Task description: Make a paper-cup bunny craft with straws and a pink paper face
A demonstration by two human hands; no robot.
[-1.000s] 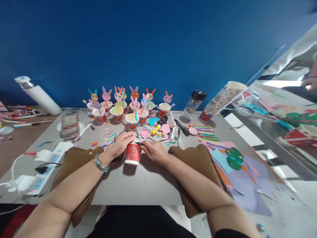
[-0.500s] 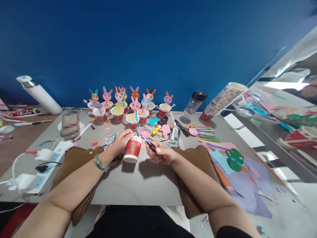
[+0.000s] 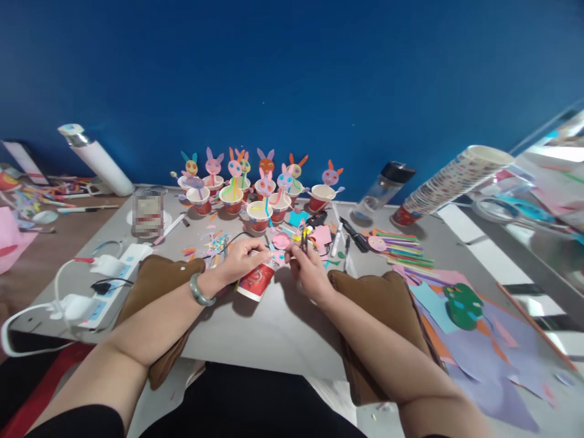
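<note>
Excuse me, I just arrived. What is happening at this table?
A person's left hand holds a tilted red patterned paper cup. The right hand, apart from the cup, holds a thin dark tool, too small to name. Beyond the hands, red paper cups with colourful rabbit-faced figures stand on the grey table.

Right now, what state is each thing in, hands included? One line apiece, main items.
Left hand: closed on the red cup
Red cup: held, tilted
Right hand: gripping a dark tool
Dark tool: held; too small to tell if open or shut
Bunny cups: upright
Cup stack: nested
Clear bottle: lid on
White flask: capped
Power strip: plugs in
</note>
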